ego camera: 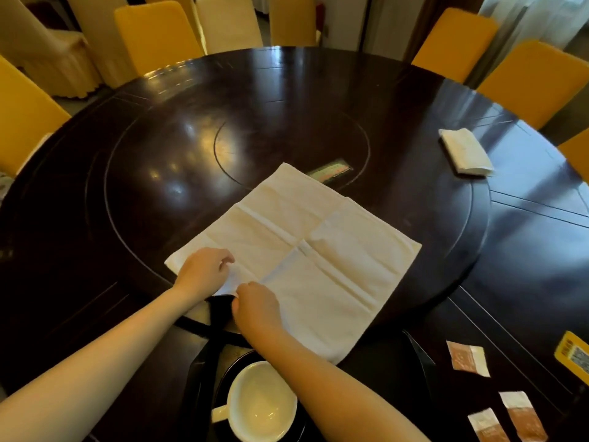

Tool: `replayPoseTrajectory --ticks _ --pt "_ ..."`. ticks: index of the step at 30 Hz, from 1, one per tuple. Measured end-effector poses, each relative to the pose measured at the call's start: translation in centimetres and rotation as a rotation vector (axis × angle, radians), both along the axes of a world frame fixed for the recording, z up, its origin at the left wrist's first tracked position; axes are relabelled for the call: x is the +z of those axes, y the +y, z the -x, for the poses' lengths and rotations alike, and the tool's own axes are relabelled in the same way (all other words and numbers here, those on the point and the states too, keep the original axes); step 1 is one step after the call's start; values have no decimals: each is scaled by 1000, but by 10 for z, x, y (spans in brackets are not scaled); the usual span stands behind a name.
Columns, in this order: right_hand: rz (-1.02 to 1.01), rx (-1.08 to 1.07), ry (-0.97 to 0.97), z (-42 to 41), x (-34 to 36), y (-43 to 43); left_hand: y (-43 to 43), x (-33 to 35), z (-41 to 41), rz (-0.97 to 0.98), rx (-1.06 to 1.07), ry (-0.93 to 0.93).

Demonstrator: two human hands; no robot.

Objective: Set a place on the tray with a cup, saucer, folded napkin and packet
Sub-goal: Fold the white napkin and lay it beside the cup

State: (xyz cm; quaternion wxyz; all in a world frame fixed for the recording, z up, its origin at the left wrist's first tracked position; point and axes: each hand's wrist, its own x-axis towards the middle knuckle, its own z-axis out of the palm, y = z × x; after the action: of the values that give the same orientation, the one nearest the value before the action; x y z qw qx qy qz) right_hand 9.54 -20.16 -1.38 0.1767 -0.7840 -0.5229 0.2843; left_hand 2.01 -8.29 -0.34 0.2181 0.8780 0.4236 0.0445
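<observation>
A cream cloth napkin (296, 250) lies spread open on the dark round table, creased into quarters. My left hand (204, 272) and my right hand (258, 307) both pinch its near left corner, which is lifted and partly turned over. Close to me a white cup (261, 406) stands on a dark saucer (232, 368) inside a black tray (417, 362); my right forearm crosses above them. Three brown-and-white packets lie on the table to the right: one (468, 362) beside the tray, two more (522, 416) (487, 429) nearer the bottom edge.
A folded white napkin (465, 151) lies at the far right of the table (159, 154). A yellow card (573, 355) sits at the right edge. A small label (331, 172) peeks from behind the napkin. Yellow and cream covered chairs (156, 36) ring the table.
</observation>
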Motion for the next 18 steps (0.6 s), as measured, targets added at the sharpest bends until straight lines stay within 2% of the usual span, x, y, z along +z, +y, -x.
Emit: replayPoseTrajectory --ticks 3,5,6,8,10,11,14,18 --pt "49 140 275 17 6 21 3 3 7 60 72 -76" --pt "-31 158 293 -4 8 24 4 -2 15 101 121 -49" --pt "-94 124 208 -25 6 27 0 -6 19 115 116 -20" --pt "-144 105 -122 -75 3 33 -14 -17 23 114 48 53" --pt "-63 206 -416 -118 1 39 -30 -30 19 18 -26 99" --pt "-17 280 -487 -131 1 42 -37 -35 15 -41 -46 108" --pt "21 399 -545 -150 -2 46 -48 -43 6 -158 -31 92" --pt "-35 340 -485 -160 -2 48 -40 -41 13 -107 12 78"
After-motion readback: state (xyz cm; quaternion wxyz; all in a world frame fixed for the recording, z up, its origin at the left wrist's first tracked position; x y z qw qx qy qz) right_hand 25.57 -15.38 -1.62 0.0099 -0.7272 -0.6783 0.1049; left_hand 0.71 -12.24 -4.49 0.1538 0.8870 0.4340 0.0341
